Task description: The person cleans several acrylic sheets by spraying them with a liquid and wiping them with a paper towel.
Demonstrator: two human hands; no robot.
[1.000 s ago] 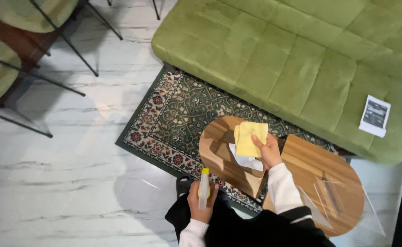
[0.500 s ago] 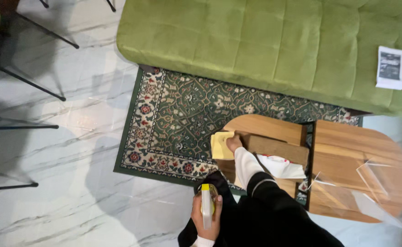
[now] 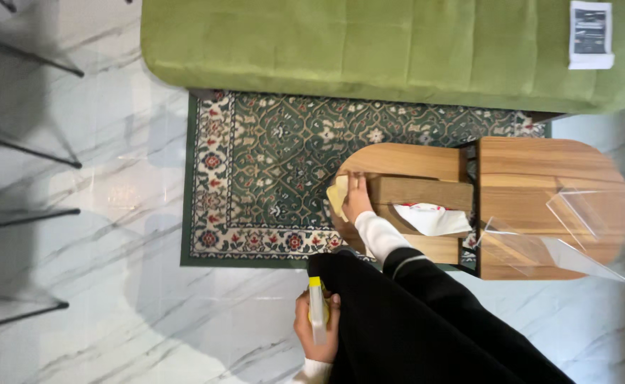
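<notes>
Nearest the camera, the left hand (image 3: 316,328) is wrapped around a small spray bottle (image 3: 317,310) with a yellow cap, fingers curled shut about its body, and it hovers over the white marble floor (image 3: 113,320) just short of the near edge of the wooden table (image 3: 540,171). A black garment with a white cuff runs from the lower frame up toward the table, covering both arms.

Beyond it, the right hand (image 3: 356,199) lies flat with fingers held together, pressing a yellow cloth (image 3: 338,195) onto the rounded left end of the table (only a sliver of the cloth shows past the fingers). Just right of that hand, on the same table, sits a long wooden tissue box (image 3: 419,192), with a white tissue (image 3: 432,218) spilling from its near side. Farther right on the table stand clear acrylic sheets (image 3: 582,227), tilted and overhanging the table's right end; their exact shape is hard to make out.

The table stands partly on a dark green patterned rug (image 3: 270,163) with a cream floral border, which spreads to the table's left. Behind the table and rug runs a green upholstered sofa (image 3: 369,50), and on its seat, above the table's right end, lies a small white card (image 3: 591,34) with a dark panel. Well left of the table, thin black chair legs (image 3: 28,142) cross the marble.
</notes>
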